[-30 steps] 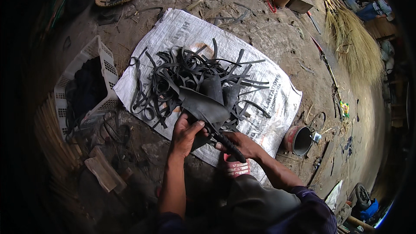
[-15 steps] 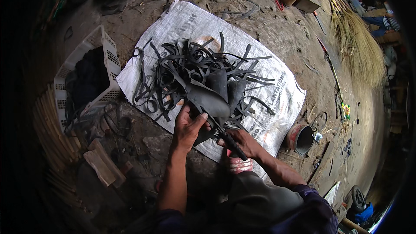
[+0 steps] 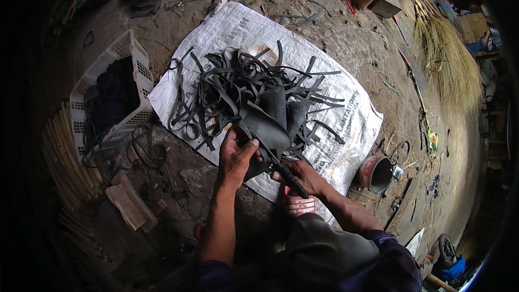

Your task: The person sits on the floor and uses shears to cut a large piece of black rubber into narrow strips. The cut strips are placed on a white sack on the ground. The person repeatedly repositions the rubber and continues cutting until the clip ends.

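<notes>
light: soft daylight, brightest upper right | shadows: faint | edges: dark vignette, fisheye bending | focus: sharp centre

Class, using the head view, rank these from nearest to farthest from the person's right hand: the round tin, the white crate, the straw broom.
From the right hand:
1. Round tin, just to its right, off the sack's edge.
2. White crate, far left, beyond the left hand.
3. Straw broom, upper right, about as far as the crate; too close to call.

A white plastic crate [image 3: 135, 70], a rusty tin [image 3: 376, 173] and straw bundles [image 3: 448, 65] lie around.
</notes>
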A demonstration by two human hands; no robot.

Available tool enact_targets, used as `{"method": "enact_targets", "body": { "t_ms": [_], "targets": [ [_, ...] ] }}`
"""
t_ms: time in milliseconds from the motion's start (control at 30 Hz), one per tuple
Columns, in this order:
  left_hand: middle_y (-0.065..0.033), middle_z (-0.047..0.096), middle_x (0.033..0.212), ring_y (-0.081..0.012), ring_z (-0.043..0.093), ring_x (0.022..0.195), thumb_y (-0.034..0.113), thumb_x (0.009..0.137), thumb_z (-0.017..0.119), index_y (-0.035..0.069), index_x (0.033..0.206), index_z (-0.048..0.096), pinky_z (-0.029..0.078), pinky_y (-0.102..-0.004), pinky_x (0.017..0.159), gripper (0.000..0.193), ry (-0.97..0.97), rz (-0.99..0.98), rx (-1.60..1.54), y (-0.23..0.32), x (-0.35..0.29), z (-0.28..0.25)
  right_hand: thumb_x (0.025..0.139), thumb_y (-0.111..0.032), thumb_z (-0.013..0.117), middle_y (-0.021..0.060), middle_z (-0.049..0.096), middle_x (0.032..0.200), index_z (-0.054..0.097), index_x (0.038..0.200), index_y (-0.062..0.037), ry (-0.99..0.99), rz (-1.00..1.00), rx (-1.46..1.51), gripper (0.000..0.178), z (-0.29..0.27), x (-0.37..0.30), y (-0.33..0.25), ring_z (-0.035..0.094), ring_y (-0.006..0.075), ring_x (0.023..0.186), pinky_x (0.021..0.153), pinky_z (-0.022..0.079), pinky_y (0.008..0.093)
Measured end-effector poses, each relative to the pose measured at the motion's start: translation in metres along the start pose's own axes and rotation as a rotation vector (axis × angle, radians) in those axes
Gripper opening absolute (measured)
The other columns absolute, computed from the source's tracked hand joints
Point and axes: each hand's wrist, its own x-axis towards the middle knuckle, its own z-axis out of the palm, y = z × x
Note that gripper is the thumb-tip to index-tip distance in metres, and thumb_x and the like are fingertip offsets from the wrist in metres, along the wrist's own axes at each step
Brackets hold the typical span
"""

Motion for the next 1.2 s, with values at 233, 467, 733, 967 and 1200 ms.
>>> {"method": "enact_targets", "body": {
  "t_ms": [233, 467, 733, 967, 1200],
  "targets": [
    [-0.006, 0.064, 0.103, -0.0113, 0.064, 0.079, 0.001, 0.096, 0.067, 0.004, 0.133, 0.051, 0.058, -0.0292, 0.066, 0.04, -0.086, -0.103, 0.072, 0.003, -0.001, -0.001, 0.101, -0.055, 0.062, 0.0142, 0.057, 0.077, 0.062, 0.098, 0.0015, 0.023, -0.017, -0.027, 0.057, -0.001, 0.0, 0.0, 0.058, 0.0267, 0.075, 0.073, 0.047, 0.0431],
    [-0.006, 0.062, 0.104, -0.0128, 0.065, 0.08, 0.0, 0.095, 0.066, 0.004, 0.134, 0.052, 0.058, -0.031, 0.068, 0.042, -0.018, -0.029, 0.079, 0.004, -0.002, 0.001, 0.1, -0.056, 0.062, 0.0158, 0.06, 0.078, 0.061, 0.099, 0.001, 0.035, -0.039, -0.028, 0.057, 0.001, -0.002, 0.002, 0.061, 0.03, 0.077, 0.074, 0.048, 0.0444],
    [-0.0066, 0.061, 0.098, -0.012, 0.065, 0.077, -0.003, 0.094, 0.066, 0.003, 0.141, 0.049, 0.059, -0.029, 0.066, 0.05, -0.008, -0.043, 0.04, 0.004, -0.001, 0.001, 0.099, -0.059, 0.063, 0.0169, 0.063, 0.082, 0.064, 0.103, 0.0013, -0.031, 0.041, -0.043, 0.061, 0.002, 0.0, 0.008, 0.064, 0.0308, 0.079, 0.075, 0.049, 0.0442],
    [-0.0064, 0.061, 0.097, -0.0131, 0.065, 0.076, -0.004, 0.094, 0.066, 0.002, 0.143, 0.047, 0.06, -0.0303, 0.067, 0.052, -0.102, -0.115, 0.198, 0.004, -0.002, 0.001, 0.1, -0.057, 0.064, 0.0158, 0.063, 0.082, 0.064, 0.104, 0.0018, 0.023, 0.008, -0.009, 0.059, 0.003, -0.001, 0.008, 0.063, 0.0289, 0.079, 0.075, 0.049, 0.0431],
    [-0.007, 0.061, 0.098, -0.0116, 0.064, 0.077, -0.002, 0.094, 0.066, 0.001, 0.147, 0.043, 0.058, -0.0288, 0.068, 0.057, -0.042, -0.041, 0.034, -0.005, -0.001, 0.0, 0.099, -0.06, 0.063, 0.0179, 0.069, 0.092, 0.066, 0.119, 0.0018, -0.042, 0.121, 0.048, 0.065, 0.004, -0.001, 0.005, 0.068, 0.0276, 0.088, 0.08, 0.051, 0.0413]
  ]
}}
